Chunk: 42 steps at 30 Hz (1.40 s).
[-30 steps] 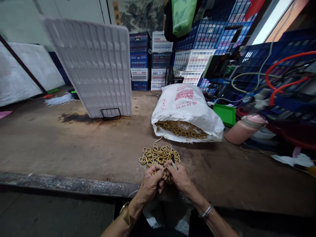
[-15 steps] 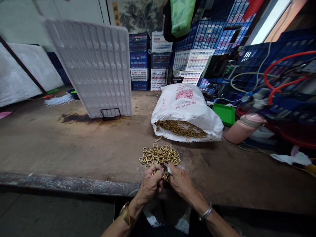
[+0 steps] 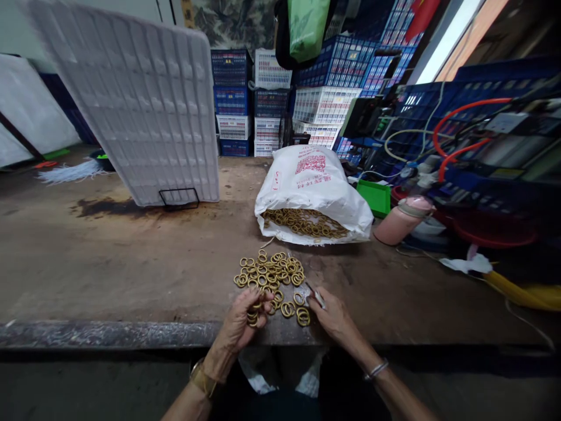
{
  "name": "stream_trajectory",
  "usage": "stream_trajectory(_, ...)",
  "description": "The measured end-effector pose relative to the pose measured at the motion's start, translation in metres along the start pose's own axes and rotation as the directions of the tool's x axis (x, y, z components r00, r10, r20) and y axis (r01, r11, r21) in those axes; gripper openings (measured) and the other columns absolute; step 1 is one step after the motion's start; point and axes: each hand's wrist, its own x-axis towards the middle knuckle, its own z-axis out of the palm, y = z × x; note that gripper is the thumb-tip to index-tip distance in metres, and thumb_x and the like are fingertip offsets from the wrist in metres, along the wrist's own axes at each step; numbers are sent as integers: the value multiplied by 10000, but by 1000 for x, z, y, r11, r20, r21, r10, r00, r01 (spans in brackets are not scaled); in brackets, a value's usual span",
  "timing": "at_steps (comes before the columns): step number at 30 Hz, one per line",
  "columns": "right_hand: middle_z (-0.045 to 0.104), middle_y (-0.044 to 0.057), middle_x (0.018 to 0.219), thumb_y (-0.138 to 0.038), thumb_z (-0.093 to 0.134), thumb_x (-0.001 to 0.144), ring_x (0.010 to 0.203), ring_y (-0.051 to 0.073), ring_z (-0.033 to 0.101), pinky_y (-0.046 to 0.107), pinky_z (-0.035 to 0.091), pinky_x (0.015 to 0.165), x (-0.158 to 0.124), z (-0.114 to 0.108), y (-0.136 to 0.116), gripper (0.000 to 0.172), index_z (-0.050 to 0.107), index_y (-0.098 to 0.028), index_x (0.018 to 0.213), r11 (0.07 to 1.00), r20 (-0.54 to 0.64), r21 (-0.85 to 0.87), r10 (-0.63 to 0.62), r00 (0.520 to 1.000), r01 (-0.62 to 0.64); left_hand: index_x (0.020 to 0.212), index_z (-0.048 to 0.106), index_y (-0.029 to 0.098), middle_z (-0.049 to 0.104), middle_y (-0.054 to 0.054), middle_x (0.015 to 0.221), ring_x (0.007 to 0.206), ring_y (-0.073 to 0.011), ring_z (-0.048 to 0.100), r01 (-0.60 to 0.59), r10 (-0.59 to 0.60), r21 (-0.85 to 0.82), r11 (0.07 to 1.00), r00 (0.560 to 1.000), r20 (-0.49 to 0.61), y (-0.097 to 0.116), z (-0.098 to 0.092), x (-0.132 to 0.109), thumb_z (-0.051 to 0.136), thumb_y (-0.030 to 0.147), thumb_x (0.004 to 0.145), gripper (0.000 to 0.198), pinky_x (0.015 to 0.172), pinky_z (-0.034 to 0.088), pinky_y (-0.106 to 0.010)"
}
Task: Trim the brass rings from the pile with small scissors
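Observation:
My left hand [image 3: 245, 316] is closed around several brass-coloured rings [image 3: 253, 318] near the table's front edge. In my right hand [image 3: 331, 313] is a small tool [image 3: 319, 298] with a thin dark tip pointing up and left and a whitish part by the fingers; its exact kind is unclear. Between and beyond the hands lies a loose pile of brass-coloured rings [image 3: 272, 270]. A few single rings [image 3: 302, 316] lie closer to my right hand. Behind the pile, a white woven sack [image 3: 307, 187] lies on its side, its mouth facing me and full of the same rings.
A tall ribbed white panel [image 3: 162, 117] stands in a black wire holder [image 3: 179, 199] at the left. On the right are a pink bottle [image 3: 403, 221], a green tray [image 3: 374, 197] and orange hoses [image 3: 464, 105]. Stacked crates [image 3: 232, 99] line the back of the wooden table [image 3: 131, 269].
My hands have parted: the left moved left with rings in it, the right moved away right with the tool. Loose rings now show between them. The whole view has shifted slightly.

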Motion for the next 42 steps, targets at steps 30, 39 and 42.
stream_trajectory(30,346,-124,466,-272,495,623,316,14,159,156,111,317,-3,2,-68,132,397,-207,683,542,509,729,-19,860,-419,852,625,149,563,5,626,439,-58,409,-251,286,567,785,958,29,-30,10,3,578,349,715,247,433,320,-173)
stream_trajectory(39,448,-78,495,-501,408,740,320,31,254,170,196,324,-6,8,-63,315,439,-192,689,675,356,693,-17,935,-252,667,643,163,587,-19,636,635,-143,507,-352,417,691,631,905,81,-20,15,-1,567,265,717,136,635,393,-230)
stream_trajectory(42,455,-50,505,-468,447,745,444,61,379,178,291,421,-5,11,-61,320,479,-167,638,762,216,646,-130,968,-42,674,646,166,599,-26,646,646,-150,521,-359,411,697,621,906,101,-20,16,-1,560,264,718,138,652,403,-238)
